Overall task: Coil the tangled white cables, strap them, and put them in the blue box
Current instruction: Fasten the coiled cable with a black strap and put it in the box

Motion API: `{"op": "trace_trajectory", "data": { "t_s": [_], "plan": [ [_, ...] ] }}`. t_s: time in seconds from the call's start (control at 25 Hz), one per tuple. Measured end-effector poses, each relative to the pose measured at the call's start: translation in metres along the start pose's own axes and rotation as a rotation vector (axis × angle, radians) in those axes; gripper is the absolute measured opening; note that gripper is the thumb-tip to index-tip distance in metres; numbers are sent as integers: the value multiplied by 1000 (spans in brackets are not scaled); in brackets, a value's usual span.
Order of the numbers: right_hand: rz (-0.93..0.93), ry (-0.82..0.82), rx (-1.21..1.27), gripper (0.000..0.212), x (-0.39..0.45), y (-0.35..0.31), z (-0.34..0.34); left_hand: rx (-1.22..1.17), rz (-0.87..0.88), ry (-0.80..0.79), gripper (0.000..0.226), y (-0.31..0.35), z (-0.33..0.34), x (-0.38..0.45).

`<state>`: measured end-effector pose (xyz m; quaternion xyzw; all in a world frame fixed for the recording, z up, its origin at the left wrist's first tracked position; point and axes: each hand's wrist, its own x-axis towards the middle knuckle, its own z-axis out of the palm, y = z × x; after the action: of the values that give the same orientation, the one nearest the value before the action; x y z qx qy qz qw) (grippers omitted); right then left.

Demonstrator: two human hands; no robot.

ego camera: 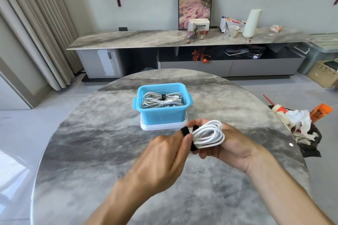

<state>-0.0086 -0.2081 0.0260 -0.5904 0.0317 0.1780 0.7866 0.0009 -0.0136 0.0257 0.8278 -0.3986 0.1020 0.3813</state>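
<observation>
A coiled white cable (208, 136) lies in my right hand (232, 147), whose fingers curl round it from below. A black strap (193, 145) wraps the coil's left end, and my left hand (164, 153) pinches the strap's free end between thumb and forefinger. Both hands hover above the round marble table (91, 142), just in front of the blue box (161, 104). The box stands on its white lid (161, 126) and holds several coiled white cables (161, 100), one bound with a black strap.
Crumpled paper, a paper cup and an orange packet (300, 120) lie at the table's right edge. Behind the table runs a long low marble cabinet (146, 39) with a framed picture, cups and a paper roll. Curtains hang at the left.
</observation>
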Motion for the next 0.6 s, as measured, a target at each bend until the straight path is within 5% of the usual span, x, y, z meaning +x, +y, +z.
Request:
{"op": "trace_trajectory", "data": {
  "t_s": [0.16, 0.28, 0.6],
  "plan": [
    [167, -111, -245, 6, 1, 6, -15, 288, 210, -173, 34, -6, 8, -14],
    [262, -118, -406, 13, 3, 14, -24, 409, 285, -266, 39, -11, 19, -25],
    [325, -163, -486, 29, 5, -4, -25, 575, 403, -236, 45, -6, 37, -27]
  ]
}}
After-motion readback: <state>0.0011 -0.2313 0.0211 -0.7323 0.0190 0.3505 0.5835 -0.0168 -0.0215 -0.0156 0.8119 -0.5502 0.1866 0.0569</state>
